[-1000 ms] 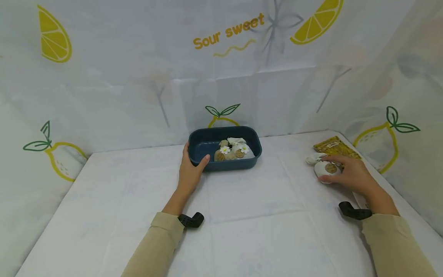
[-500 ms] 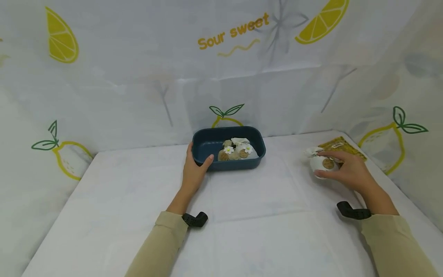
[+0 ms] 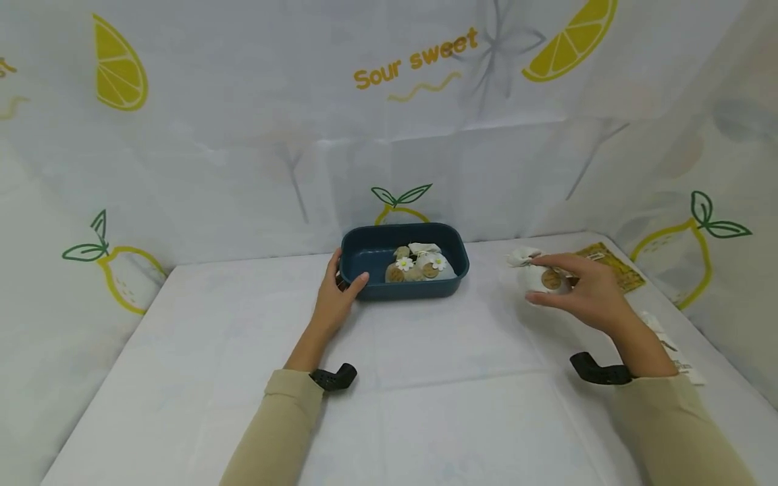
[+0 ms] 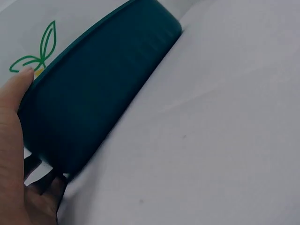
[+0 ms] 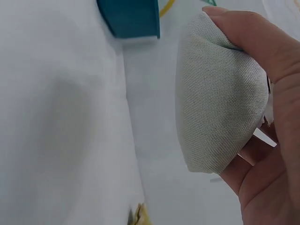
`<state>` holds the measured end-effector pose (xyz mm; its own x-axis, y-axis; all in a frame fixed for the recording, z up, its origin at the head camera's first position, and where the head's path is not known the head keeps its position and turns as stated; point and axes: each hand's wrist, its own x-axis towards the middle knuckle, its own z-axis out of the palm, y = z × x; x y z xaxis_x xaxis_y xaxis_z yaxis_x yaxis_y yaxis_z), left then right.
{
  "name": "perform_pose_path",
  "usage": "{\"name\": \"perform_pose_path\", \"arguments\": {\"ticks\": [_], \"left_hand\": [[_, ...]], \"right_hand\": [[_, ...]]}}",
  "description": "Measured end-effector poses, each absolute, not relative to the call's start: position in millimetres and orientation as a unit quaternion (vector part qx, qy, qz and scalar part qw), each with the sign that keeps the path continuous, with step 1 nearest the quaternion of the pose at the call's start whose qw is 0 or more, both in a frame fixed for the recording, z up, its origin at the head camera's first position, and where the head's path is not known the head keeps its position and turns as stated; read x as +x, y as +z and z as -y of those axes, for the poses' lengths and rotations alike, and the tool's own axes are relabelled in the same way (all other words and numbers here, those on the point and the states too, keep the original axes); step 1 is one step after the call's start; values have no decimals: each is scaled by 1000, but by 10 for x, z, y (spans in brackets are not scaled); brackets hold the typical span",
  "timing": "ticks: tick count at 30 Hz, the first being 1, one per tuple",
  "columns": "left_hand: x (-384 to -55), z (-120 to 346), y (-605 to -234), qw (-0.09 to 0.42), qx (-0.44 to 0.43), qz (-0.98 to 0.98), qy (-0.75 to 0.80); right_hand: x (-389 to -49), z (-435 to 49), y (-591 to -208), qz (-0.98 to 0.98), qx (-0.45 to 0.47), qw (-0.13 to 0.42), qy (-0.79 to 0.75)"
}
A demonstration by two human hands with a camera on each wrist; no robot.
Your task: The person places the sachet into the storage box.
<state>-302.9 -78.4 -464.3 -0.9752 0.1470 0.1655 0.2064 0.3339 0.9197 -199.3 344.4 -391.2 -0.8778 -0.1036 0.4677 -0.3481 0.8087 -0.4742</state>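
In the head view, a dark blue rectangular bin point(image 3: 407, 291) stands at the back of the table. My left hand point(image 3: 333, 298) grips its left end, the thumb at the front rim and the fingers round the side. A beige sachet point(image 3: 396, 273) and a white sachet point(image 3: 446, 271), both with small daisies and round tags, lie in the bin's right half. To the right, my right hand point(image 3: 591, 289) holds another white cloth sachet point(image 3: 536, 279) by thumb and fingers above the table. Its plain woven side fills much of the right wrist view.
A yellow printed packet point(image 3: 621, 271) lies at the table's back right. Nearer, a white printed item point(image 3: 682, 361) is partly covered by the right forearm. A lemon-print cloth point(image 3: 243, 182) hangs behind the table and along its sides.
My right hand has lifted the white sachet and carried it left, away from the yellow packet. The left hand has kept its grip on the bin. The head view has shifted slightly.
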Motion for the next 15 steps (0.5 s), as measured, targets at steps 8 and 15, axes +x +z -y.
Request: {"name": "perform_pose_path", "arguments": {"ticks": [8, 15], "left_hand": [[-3098, 958, -4629, -15, -161, 796, -584], [-3109, 983, -4646, -8, -169, 791, -588]], "right_hand": [[-2112, -3098, -3784, 918, 153, 224, 289], [-2295, -2724, -3659, 915, 173, 220, 291]]}}
